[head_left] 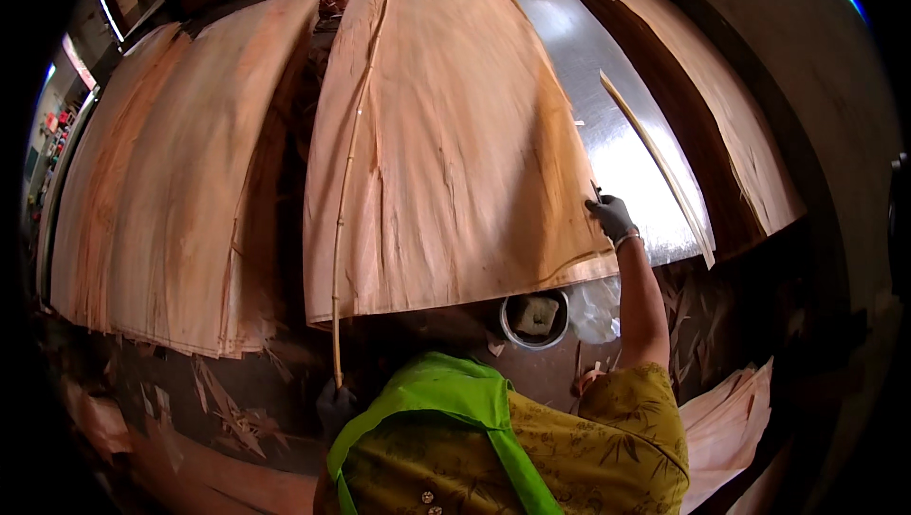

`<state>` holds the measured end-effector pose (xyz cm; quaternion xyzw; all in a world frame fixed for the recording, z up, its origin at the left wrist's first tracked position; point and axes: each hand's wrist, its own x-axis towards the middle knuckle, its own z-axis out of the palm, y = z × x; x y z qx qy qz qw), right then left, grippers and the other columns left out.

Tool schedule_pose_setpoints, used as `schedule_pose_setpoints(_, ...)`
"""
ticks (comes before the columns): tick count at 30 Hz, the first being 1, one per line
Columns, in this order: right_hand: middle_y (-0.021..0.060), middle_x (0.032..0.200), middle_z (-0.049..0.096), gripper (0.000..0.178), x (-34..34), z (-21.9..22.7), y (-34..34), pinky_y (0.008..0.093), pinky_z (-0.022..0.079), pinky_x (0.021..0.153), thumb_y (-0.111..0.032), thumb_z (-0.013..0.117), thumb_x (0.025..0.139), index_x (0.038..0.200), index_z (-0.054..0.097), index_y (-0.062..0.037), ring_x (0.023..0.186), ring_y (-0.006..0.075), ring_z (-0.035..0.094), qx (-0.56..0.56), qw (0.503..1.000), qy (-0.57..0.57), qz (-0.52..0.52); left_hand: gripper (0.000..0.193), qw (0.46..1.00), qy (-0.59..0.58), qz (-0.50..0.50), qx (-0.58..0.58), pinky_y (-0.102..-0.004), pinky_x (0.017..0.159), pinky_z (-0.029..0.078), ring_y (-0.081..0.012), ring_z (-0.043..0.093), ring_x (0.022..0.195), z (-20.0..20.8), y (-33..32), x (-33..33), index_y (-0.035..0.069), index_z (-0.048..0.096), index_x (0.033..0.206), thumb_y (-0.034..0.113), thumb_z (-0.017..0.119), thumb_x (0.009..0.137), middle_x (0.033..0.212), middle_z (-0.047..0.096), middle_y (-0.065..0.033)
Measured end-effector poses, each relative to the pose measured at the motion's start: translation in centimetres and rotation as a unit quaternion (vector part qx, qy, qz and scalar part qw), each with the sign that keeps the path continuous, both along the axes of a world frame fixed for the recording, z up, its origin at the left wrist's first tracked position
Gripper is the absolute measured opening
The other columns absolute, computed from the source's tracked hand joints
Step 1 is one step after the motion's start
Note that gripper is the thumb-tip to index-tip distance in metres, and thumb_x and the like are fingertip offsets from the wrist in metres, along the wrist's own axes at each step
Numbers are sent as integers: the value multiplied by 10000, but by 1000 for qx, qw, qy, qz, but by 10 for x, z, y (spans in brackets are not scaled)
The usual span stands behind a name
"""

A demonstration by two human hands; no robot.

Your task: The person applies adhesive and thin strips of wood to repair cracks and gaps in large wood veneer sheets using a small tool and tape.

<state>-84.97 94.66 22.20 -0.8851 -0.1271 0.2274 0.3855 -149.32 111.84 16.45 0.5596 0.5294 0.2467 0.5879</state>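
Observation:
A large sheet of wood veneer [455, 135] lies on a shiny metal tabletop [607, 149] in front of me. Along its left part runs a long, jointed bamboo stick [347, 178], whose near end reaches past the sheet's front edge. My left hand [337, 408], in a dark glove, is closed round that near end, low in the picture. At the sheet's right edge my right hand [612, 218], in a grey glove, is closed on a small, thin dark tool [596, 191], which looks like a knife. Its exact kind is hard to make out.
A pale wooden strip [655, 154] lies on the metal to the right. Stacked veneer sheets [195, 164] stand at the left, and more veneer [707, 78] at the far right. Below the front edge are a round bucket [509, 333], clear plastic [596, 311] and scattered veneer scraps [237, 415].

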Motion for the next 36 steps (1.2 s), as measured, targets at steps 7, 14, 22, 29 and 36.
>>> schedule_pose_setpoints(7, 122, 697, 653, 251, -19, 41, 26, 372, 471, 612, -280, 638, 764, 856, 673, -49, 645, 260, 636, -273, 915, -286, 79, 320, 1000, 10, -5, -18, -252, 529, 428, -86, 513, 592, -16, -8, -8, 14, 595, 1141, 83, 524, 837, 665, 567, -27)
schedule_pose_setpoints(14, 157, 840, 652, 266, -57, 75, 98, 365, 473, 698, -255, 671, 747, 850, 653, -10, 812, 288, 618, 63, 942, -253, 211, 245, 999, 23, 6, 42, -256, 536, 431, -81, 512, 591, -26, -17, -15, -3, 615, 1037, 77, 534, 819, 652, 555, -14)
schedule_pose_setpoints(22, 92, 997, 661, 243, -120, 41, 249, 348, 420, 918, -246, 642, 793, 943, 672, -56, 1206, 277, 456, 95, 894, -224, 376, 182, 995, 15, 40, 89, -252, 547, 425, -66, 496, 603, -3, -11, -4, -26, 616, 947, 69, 548, 807, 655, 534, 0)
schedule_pose_setpoints(29, 110, 847, 640, 247, -214, -27, 362, 386, 471, 771, -308, 619, 740, 781, 655, -67, 914, 293, 564, 93, 790, -283, 536, 135, 993, -77, 83, -18, -255, 500, 442, -100, 536, 601, -29, 21, 28, 11, 621, 908, 113, 555, 848, 678, 576, -34)
schedule_pose_setpoints(36, 127, 704, 617, 260, -250, -81, 394, 342, 482, 601, -240, 647, 700, 826, 593, -19, 648, 227, 611, 54, 792, -85, 602, 173, 987, -105, 91, -82, -243, 476, 399, -77, 512, 560, -51, 41, 42, 4, 617, 968, 115, 559, 848, 629, 550, -4)
